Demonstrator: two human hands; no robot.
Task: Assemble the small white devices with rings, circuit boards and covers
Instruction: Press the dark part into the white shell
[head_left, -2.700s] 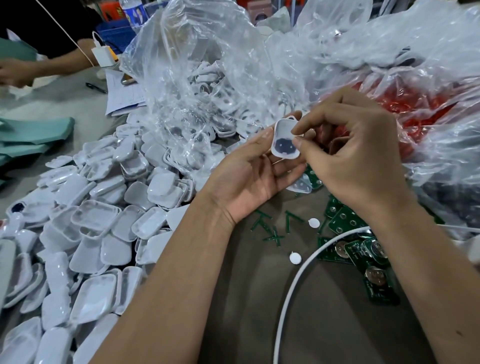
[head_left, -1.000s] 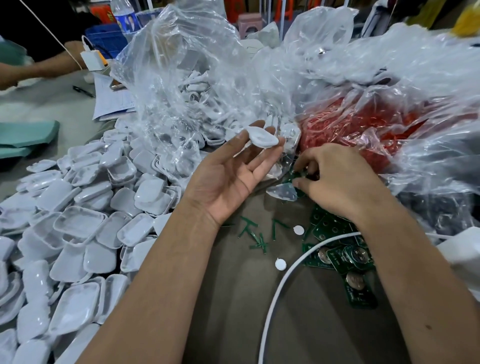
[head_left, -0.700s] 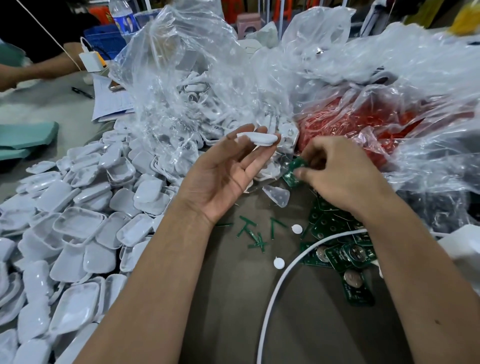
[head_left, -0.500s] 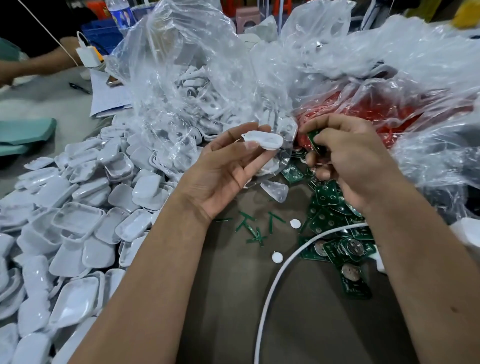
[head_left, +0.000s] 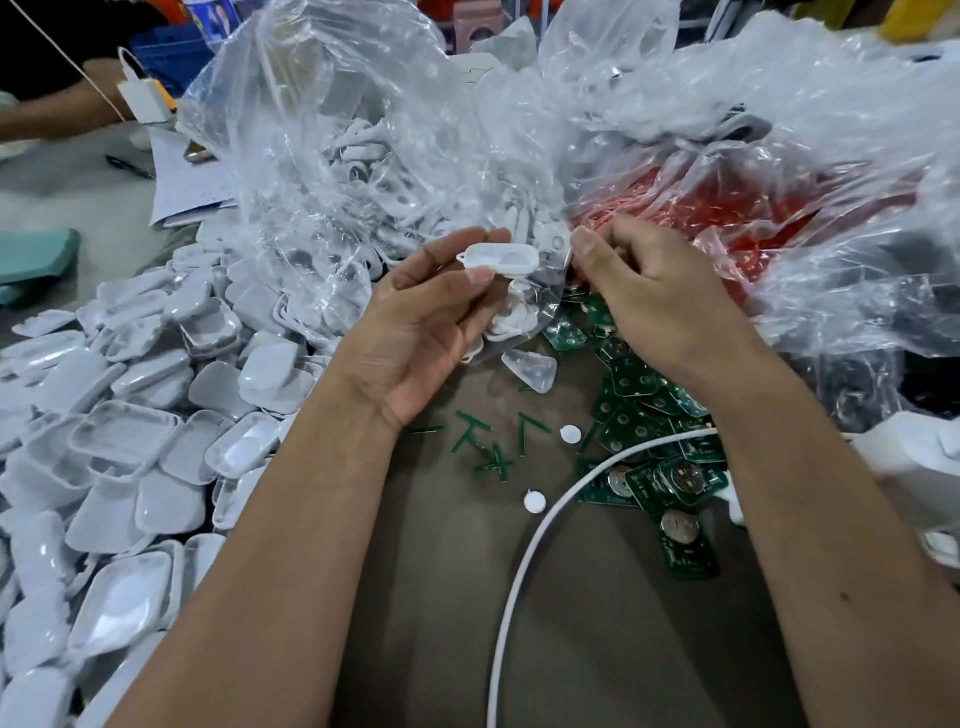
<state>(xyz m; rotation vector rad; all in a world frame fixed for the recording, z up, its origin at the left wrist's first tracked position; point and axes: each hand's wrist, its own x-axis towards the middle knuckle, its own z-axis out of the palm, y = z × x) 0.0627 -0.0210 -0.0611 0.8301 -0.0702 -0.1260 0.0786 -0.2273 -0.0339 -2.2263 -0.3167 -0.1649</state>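
My left hand (head_left: 426, 327) pinches a small white device shell (head_left: 501, 260) between thumb and fingertips, held level above the table. My right hand (head_left: 660, 306) is just right of it, fingers curled round a green circuit board that is almost fully hidden inside them. Loose green circuit boards (head_left: 639, 421) with coin cells lie under and behind my right wrist. A heap of white covers (head_left: 124, 441) fills the left side. A clear bag of white shells (head_left: 363, 156) and a bag of red rings (head_left: 727, 208) lie behind my hands.
A white cable (head_left: 524, 561) curves across the brown table. Green strips (head_left: 478, 441), two white discs (head_left: 570, 434) and a clear lens piece (head_left: 535, 369) lie between my arms. Another person's arm (head_left: 52, 114) and papers (head_left: 187, 182) are far left.
My right hand dropped to the pile, picked up a green circuit board and rose with it toward the shell. My left hand kept hold of the shell and turned it level.
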